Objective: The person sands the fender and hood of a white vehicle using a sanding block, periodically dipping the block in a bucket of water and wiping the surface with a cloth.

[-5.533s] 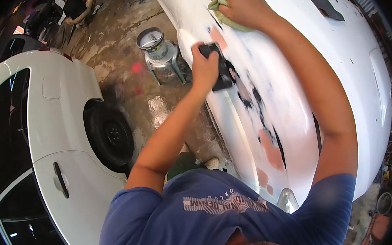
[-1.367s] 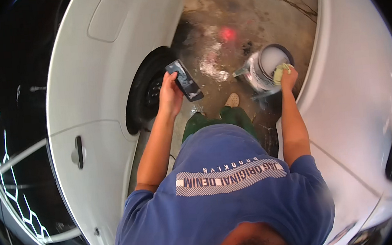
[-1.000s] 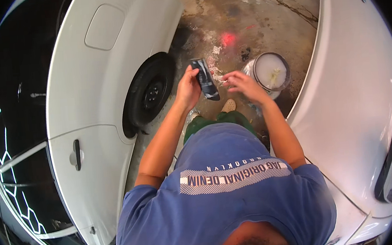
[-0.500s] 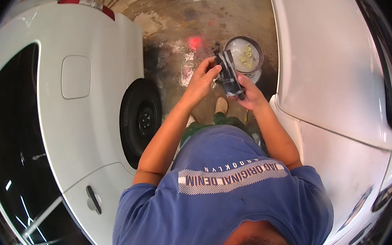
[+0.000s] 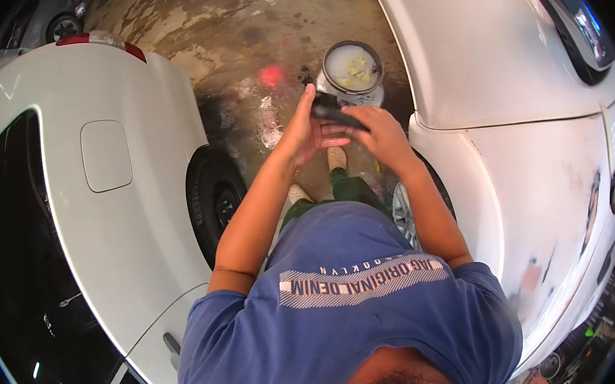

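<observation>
Concrete floor [image 5: 234, 23] between left white car [image 5: 92, 233] and right white car [image 5: 448, 41], both cut off.
Black pad [image 5: 331, 111] blurred, part-hidden, near side of bucket [image 5: 379, 69]: right hand [image 5: 381, 133] seemingly pinching it, left hand [image 5: 305, 130] spread open alongside. Bucket holds cloudy liquid [image 5: 338, 59], yellow-green cloth [image 5: 358, 70]; floor lane runs on past its rim.

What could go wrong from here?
Drop: the black block is blurred between the open left grip and the right grip; how firmly it's held can't be told, so it might slip.
Spill: the lidless bucket, with pale liquid and a cloth inside, stands just past both grips; a bump could slosh it.
Footing: glossy, possibly wet floor near the shoes may be slippery.
</observation>
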A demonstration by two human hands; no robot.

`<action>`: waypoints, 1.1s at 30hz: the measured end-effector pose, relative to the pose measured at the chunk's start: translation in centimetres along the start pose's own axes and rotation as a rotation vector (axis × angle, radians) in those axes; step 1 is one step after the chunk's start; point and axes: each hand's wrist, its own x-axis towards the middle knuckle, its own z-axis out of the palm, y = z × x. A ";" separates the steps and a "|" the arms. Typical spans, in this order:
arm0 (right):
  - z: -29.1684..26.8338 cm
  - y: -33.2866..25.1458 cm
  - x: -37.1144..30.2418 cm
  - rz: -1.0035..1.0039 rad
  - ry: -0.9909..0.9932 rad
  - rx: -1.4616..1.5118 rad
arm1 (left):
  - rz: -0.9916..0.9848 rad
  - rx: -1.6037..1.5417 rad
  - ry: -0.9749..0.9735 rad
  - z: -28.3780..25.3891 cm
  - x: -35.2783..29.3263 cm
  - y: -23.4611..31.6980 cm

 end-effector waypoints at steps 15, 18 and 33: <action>5.3 -6.1 -4.1 0.085 0.281 0.735 | 0.372 -0.081 -0.055 -3.9 -5.6 -1.7; 5.7 -6.7 -4.3 0.044 0.221 0.658 | 0.443 -0.067 -0.052 -3.0 -6.7 -2.1; 5.1 -6.2 -3.9 -0.134 0.270 0.583 | 0.572 -0.038 -0.016 0.1 -8.6 -2.7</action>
